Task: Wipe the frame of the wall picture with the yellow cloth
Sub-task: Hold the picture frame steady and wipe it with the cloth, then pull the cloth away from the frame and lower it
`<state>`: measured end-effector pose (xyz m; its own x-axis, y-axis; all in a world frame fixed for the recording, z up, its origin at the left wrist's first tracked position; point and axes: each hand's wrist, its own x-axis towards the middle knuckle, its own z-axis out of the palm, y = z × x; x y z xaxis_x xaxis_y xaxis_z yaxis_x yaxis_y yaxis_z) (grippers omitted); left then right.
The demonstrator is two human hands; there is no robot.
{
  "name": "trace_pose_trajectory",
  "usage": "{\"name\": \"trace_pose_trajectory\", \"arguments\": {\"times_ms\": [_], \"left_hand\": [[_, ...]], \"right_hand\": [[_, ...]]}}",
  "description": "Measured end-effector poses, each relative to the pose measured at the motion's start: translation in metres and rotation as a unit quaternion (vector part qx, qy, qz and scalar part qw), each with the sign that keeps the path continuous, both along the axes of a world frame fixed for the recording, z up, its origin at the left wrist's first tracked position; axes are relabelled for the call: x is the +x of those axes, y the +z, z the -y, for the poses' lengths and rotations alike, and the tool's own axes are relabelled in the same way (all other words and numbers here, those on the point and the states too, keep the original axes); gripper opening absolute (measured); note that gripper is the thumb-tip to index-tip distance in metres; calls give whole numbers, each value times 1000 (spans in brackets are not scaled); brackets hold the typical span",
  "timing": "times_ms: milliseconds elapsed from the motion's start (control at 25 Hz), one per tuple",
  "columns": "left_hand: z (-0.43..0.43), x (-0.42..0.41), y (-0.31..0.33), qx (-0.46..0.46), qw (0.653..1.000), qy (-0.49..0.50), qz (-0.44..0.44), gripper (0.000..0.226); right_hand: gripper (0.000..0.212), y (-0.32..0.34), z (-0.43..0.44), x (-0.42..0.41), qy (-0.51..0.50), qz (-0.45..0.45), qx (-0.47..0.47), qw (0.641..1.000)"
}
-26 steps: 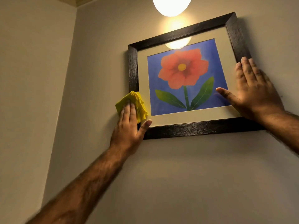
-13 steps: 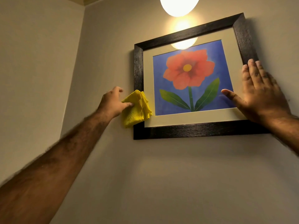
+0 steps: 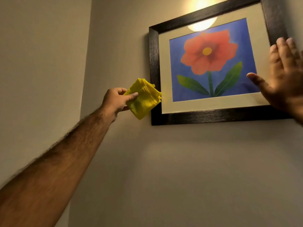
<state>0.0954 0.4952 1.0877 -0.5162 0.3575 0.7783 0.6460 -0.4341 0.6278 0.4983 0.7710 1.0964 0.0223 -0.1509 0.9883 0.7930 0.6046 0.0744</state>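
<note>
A picture of a red flower on blue hangs on the wall in a dark wooden frame [image 3: 154,63], tilted a little. My left hand [image 3: 114,100] pinches a folded yellow cloth [image 3: 143,99] between thumb and fingers. The cloth's right corner overlaps the lower part of the frame's left side. My right hand [image 3: 285,79] is spread flat over the frame's right side and the picture's lower right corner, fingers apart, holding nothing. Its blurred fingers hide part of the right frame bar.
A glowing lamp reflects in the glass [image 3: 202,24] near the picture's top. A room corner [image 3: 85,63] runs down the wall left of the frame. Bare beige wall [image 3: 196,169] lies below the picture.
My left hand turned from pressing the cloth flat on the frame's left side to pinching it at the edge, pulling slightly left. The view shifted left, so the picture sits further right.
</note>
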Motion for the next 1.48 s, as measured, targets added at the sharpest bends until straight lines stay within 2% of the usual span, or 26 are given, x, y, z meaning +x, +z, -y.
{"name": "trace_pose_trajectory", "arguments": {"times_ms": [120,160,240,280,360,400,440,480,560,600,680,800,880,1000,1160,1280,1480], "left_hand": [[22,-15,-23,-11,1000,1,15,29],[29,-19,-32,-11,1000,2,20,29],[44,-29,-55,-12,999,6,33,26],[53,-34,-68,-16,999,8,42,24],[70,-45,-96,-22,998,8,63,25],[80,-52,-113,-28,997,14,76,29],[90,-60,-130,-36,995,18,89,31],[103,-70,-149,-45,993,23,105,30],[129,-90,-186,-58,989,28,136,24],[144,-100,-205,-64,986,32,153,23],[171,-120,-241,-82,977,40,195,25],[224,-148,-306,-86,953,29,291,25],[262,-164,-356,-81,930,19,358,23],[312,-178,-430,-79,900,26,428,24],[379,-183,-540,-83,854,88,506,28],[423,-180,-625,-105,812,143,557,33],[473,-170,-759,-143,724,219,638,40]], "right_hand": [[91,-20,44,-36,5,107,101,989],[88,-32,70,-61,38,147,134,979],[75,-68,129,-127,174,218,142,950],[70,-90,161,-162,262,240,103,929],[78,-127,212,-220,412,239,-70,876],[87,-142,231,-248,473,224,-185,832],[89,-154,243,-272,522,206,-296,773],[84,-167,250,-298,563,196,-394,700],[54,-190,259,-338,622,198,-517,554],[40,-205,263,-357,639,197,-552,499],[29,-235,272,-390,648,193,-600,428],[36,-292,304,-434,643,196,-653,348],[35,-337,328,-463,629,222,-682,301],[22,-408,356,-497,595,262,-719,245],[19,-527,407,-537,529,270,-790,149],[25,-623,447,-557,473,296,-823,103],[24,-769,501,-559,389,338,-855,52]]}}
